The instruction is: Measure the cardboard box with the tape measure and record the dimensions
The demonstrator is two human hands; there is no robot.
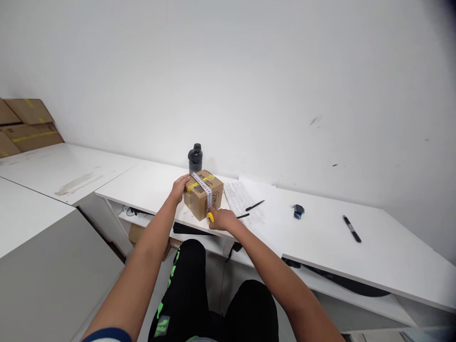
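Observation:
A small cardboard box (pixel 195 201) with yellow tape and printed markings stands at the desk's front edge. Across its top and down its near side runs a white measuring tape (pixel 202 182) with printed numbers. My left hand (pixel 180 186) grips the box's left side, fingers at the upper edge; part of the fingers is hidden. Low at the box's right front corner, my right hand (pixel 223 219) is closed around the yellow case of the tape measure (pixel 210 217).
Behind the box stands a dark bottle (pixel 195 158). Handwritten sheets (pixel 242 195) with a black pen (pixel 255 205) lie to the right. Farther right are a small blue-black object (pixel 298 211) and a marker (pixel 352 228). Cardboard boxes (pixel 33 135) are stacked far left.

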